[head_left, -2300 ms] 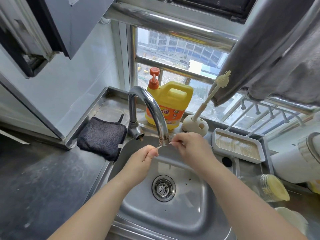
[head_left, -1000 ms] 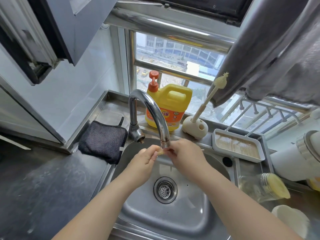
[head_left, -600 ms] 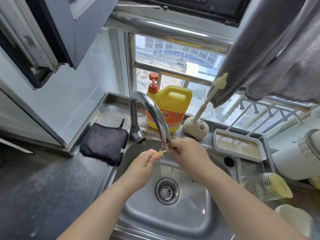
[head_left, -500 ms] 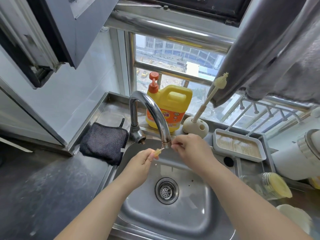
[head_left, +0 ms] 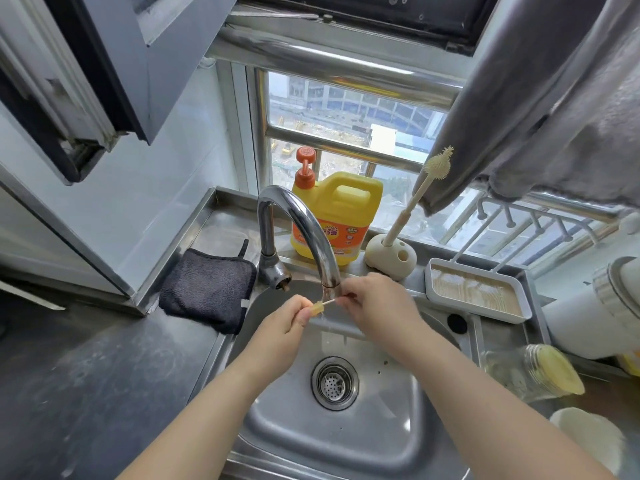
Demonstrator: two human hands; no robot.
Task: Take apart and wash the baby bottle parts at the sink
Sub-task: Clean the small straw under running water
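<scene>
Left hand (head_left: 282,327) pinches a small translucent yellowish bottle part (head_left: 318,309) between thumb and fingertips at frame centre, just under the curved chrome faucet (head_left: 304,220) spout. Right hand (head_left: 375,303) pinches a thin pale stick (head_left: 330,301) whose tip meets the part. Both sit above the stainless steel sink (head_left: 381,441), water trickling below. Clear glass bottle with yellow cap (head_left: 535,374) lies on its side at right of frame.

Daylight pours through the barred window (head_left: 349,123), buildings hazy outside. White wall (head_left: 138,202) on the left, dark steel surface (head_left: 86,375) below, grey cloth (head_left: 554,116) hanging upper right.
</scene>
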